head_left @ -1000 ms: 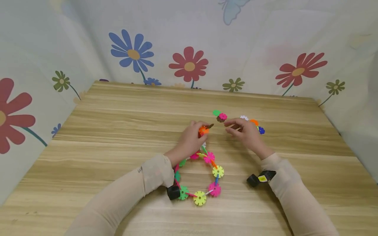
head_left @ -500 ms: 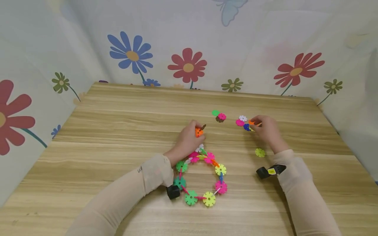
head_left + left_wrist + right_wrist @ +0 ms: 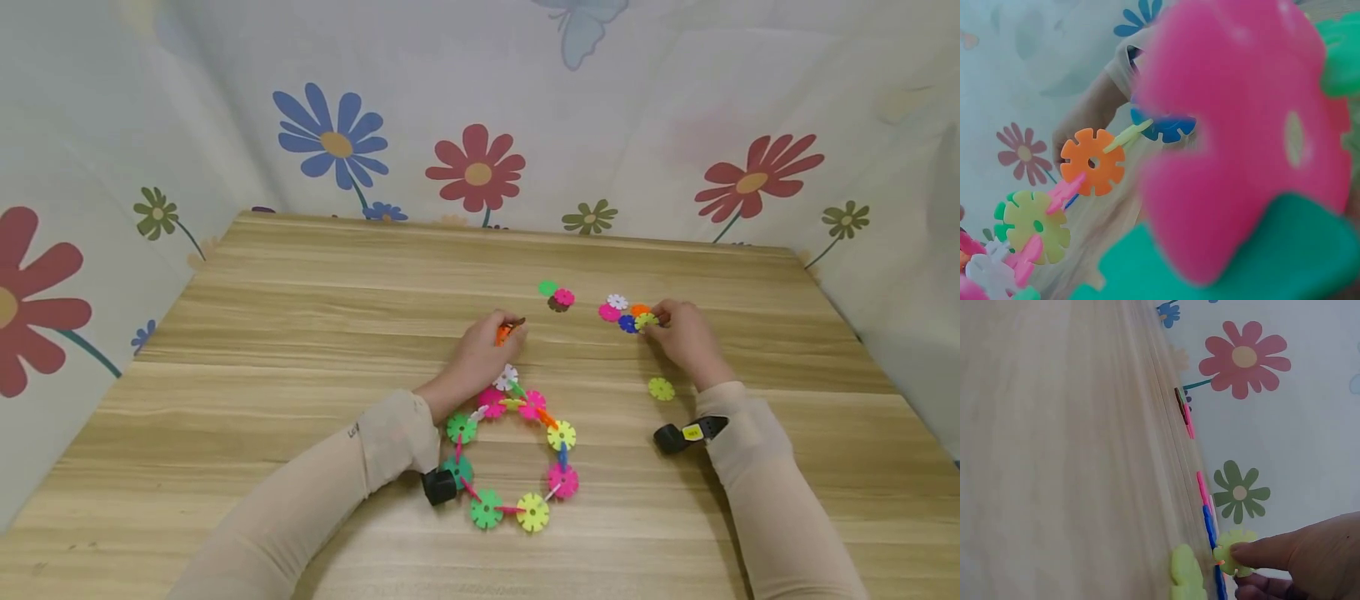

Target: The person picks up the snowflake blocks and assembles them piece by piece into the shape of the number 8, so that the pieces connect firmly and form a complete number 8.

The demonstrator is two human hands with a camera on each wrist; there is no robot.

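Wood-grain table (image 3: 337, 283) — linked disc ring (image 3: 487, 509), loose coloured discs (image 3: 609, 312), lone yellow disc (image 3: 661, 389)

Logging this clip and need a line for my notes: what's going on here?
Someone is handling notched discs. The left hand holds an orange disc, with a brown disc by its fingertips, just beyond a ring of linked discs on the table. The right hand pinches a yellow disc at a loose cluster. A smaller group lies left of that, and a second yellow disc lies by itself.
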